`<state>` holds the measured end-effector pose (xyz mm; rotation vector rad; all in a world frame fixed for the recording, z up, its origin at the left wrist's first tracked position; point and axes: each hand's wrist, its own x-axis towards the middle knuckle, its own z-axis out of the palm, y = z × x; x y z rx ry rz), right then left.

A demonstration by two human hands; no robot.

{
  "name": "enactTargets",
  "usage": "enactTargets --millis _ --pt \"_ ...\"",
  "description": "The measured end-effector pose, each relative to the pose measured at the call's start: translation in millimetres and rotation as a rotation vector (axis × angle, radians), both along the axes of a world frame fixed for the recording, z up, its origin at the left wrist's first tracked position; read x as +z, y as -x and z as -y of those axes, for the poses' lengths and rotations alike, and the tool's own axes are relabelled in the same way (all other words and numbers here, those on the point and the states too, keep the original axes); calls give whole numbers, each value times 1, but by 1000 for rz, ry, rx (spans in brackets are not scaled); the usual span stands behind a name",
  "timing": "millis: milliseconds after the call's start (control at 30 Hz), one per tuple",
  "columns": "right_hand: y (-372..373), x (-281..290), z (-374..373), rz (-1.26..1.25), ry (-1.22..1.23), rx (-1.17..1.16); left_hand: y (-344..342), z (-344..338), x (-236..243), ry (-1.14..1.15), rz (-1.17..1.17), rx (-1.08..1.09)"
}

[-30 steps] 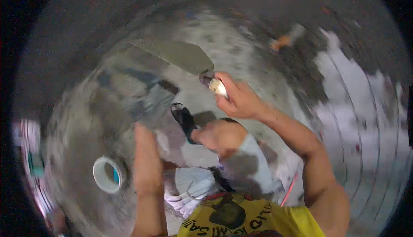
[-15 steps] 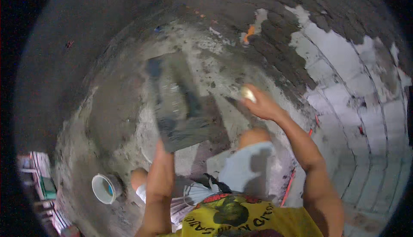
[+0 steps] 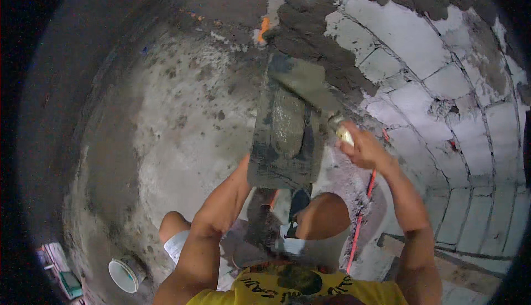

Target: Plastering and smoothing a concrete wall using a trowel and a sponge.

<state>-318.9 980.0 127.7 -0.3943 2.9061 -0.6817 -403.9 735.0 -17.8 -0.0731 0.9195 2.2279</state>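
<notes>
**One trowel (image 3: 310, 86), one loaded board (image 3: 279, 177)**

The right hand (image 3: 362, 145) grips the trowel's handle at the board's three o'clock, blade over its twelve-o'clock end. The board hides the left hand; from here I can't tell its grip. If the board tips, or the blade pushes too hard, the grey mortar (image 3: 287, 125) could slide off toward the knee (image 3: 325, 215) at five o'clock.

From my remote seat, I see a trowel (image 3: 312, 86) coated dull and matt, a dark board (image 3: 282, 176) streaked with damp-looking mortar (image 3: 287, 132), rough plaster (image 3: 311, 31) beside smoother pale blocks (image 3: 406, 28), a plastic bucket (image 3: 123, 276) and a soft cloth shirt (image 3: 251, 291).
</notes>
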Motion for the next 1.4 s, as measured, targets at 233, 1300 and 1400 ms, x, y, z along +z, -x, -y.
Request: enactTargets --millis 233,1300,1400 --pt "185 -53 -132 186 168 -320 8 -52 2 -8 -31 -95" --pt "139 33 -43 -252 261 -478 25 7 17 98 -19 -55" --pt "47 57 -29 -160 154 -278 45 7 32 81 -58 -20"
